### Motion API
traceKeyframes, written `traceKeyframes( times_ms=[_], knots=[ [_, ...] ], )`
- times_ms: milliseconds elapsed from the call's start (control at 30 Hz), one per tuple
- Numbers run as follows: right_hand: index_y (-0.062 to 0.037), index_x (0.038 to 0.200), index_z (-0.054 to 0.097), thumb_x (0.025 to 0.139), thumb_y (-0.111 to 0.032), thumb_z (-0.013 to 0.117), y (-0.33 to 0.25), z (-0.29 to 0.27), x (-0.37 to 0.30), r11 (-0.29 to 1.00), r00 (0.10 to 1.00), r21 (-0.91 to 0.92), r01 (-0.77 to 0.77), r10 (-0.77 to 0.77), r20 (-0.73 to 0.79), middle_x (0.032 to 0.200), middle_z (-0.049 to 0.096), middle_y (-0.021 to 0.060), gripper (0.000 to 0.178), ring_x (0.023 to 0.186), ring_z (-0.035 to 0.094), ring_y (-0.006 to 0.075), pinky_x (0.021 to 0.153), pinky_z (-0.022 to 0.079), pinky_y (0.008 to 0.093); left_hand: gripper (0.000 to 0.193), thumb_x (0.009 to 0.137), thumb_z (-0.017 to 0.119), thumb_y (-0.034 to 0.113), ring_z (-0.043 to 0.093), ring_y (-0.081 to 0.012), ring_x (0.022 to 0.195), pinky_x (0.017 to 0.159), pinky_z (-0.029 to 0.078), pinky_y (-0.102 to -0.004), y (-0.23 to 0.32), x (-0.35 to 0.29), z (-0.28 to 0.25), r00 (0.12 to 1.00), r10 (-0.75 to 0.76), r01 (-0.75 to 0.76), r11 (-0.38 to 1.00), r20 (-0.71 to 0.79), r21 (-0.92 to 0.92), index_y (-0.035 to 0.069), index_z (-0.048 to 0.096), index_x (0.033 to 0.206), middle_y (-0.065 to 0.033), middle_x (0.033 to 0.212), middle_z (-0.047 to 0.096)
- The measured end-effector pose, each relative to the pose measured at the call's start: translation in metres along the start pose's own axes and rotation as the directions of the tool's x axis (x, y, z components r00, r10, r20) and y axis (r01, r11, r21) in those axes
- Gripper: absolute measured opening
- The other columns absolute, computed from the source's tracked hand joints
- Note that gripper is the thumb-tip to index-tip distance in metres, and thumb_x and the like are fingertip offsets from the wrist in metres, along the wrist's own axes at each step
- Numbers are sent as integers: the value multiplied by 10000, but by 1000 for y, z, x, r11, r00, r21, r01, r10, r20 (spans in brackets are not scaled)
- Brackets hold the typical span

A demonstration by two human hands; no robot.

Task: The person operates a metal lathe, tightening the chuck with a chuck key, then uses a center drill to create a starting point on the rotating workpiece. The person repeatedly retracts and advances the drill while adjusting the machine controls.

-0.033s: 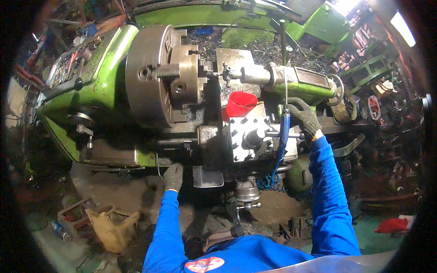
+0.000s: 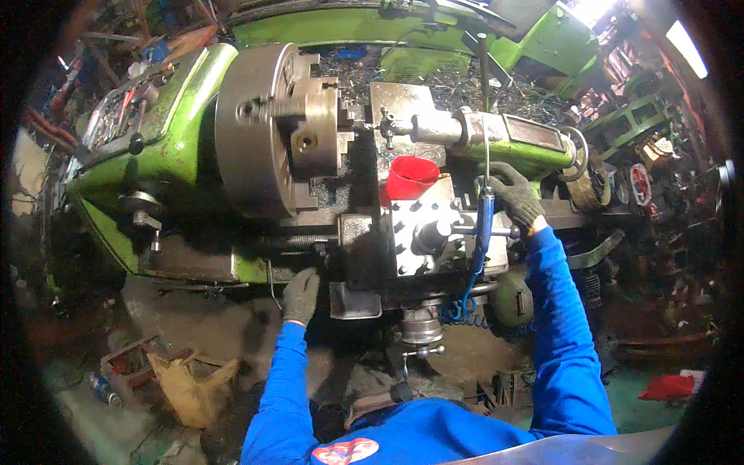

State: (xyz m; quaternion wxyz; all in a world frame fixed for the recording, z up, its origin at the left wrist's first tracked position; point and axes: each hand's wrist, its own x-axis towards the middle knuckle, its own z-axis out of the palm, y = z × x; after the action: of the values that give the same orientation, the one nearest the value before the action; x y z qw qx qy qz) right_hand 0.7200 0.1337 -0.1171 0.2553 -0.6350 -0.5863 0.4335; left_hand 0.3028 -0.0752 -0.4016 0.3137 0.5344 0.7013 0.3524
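A green metal lathe (image 2: 182, 139) fills the middle of the view. My left hand (image 2: 301, 297), in a grey glove, is at its front edge, just right of a thin bent lever (image 2: 272, 285); its fingertips are hard to make out. My right hand (image 2: 517, 199), gloved too, reaches in beside the tailstock (image 2: 515, 151), fingers stretched forward and apart. Close to its left stands a blue air gun (image 2: 485, 221) with a long thin nozzle. A red cup (image 2: 411, 178) sits behind the square tool post (image 2: 428, 240). The large chuck (image 2: 260, 132) is at the left.
Metal chips (image 2: 442, 66) lie along the lathe's back. A coiled blue hose (image 2: 465, 311) hangs under the tool post near a crank handle (image 2: 424, 352). On the floor at left are a wooden frame (image 2: 128, 364) and a can (image 2: 105, 390). A red cloth (image 2: 668, 387) lies at right.
My left hand has shifted slightly up and to the right, farther from the bent lever. My right hand has barely moved beside the tailstock.
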Motion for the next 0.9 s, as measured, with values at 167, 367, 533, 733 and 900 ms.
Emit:
traceKeyframes(
  times_ms=[167, 367, 533, 733, 900],
  knots=[
    [-96, 1351, 661, 870, -314, 843, 46, 37, 77, 914, 926, -267, 307, -223, 304, 1158, 754, 77, 559, 983, 694, 193, 864, 563, 367, 368, 1001, 642, 161, 636, -325, 1229, 1066, 489, -410, 172, 71, -16, 958, 288, -285, 947, 1, -148, 26, 643, 1344, -193, 1300, 677],
    [-122, 1096, 739, 949, -302, 677, 42, 63, 99, 491, 798, -644, 586, -490, 352, 928, 744, 168, 241, 886, 718, 403, 770, 571, 504, 403, 966, 678, 200, 573, -339, 1320, 1127, 451, -452, 246, 164, 23, 811, 568, -576, 817, 140, 22, 103, 647, 1355, -164, 1410, 606],
    [-143, 1091, 716, 867, -229, 714, 36, 37, 78, 493, 717, -553, 672, -621, 316, 931, 727, 168, 240, 870, 712, 399, 764, 566, 511, 215, 924, 712, 267, 624, -375, 1216, 1024, 518, -478, 229, 194, 46, 582, 738, -813, 526, 342, 249, 112, 719, 1073, -164, 1375, 623],
    [-111, 1234, 641, 840, -127, 702, 42, 10, 64, 499, 652, -454, 738, -701, 288, 1008, 716, 150, 399, 943, 690, 379, 799, 545, 502, 245, 853, 787, 187, 660, -376, 1133, 951, 544, -469, 251, 179, 34, 658, 714, -750, 591, 240, 298, 124, 729, 1082, -186, 1341, 641],
    [-92, 1253, 643, 833, -87, 670, 54, 4, 64, 514, 648, -432, 741, -716, 259, 1035, 716, 149, 421, 973, 680, 377, 839, 543, 500, 274, 840, 793, 176, 654, -378, 1147, 957, 543, -469, 252, 179, 31, 640, 727, -761, 557, 249, 331, 127, 737, 1104, -184, 1354, 637]
  ],
)
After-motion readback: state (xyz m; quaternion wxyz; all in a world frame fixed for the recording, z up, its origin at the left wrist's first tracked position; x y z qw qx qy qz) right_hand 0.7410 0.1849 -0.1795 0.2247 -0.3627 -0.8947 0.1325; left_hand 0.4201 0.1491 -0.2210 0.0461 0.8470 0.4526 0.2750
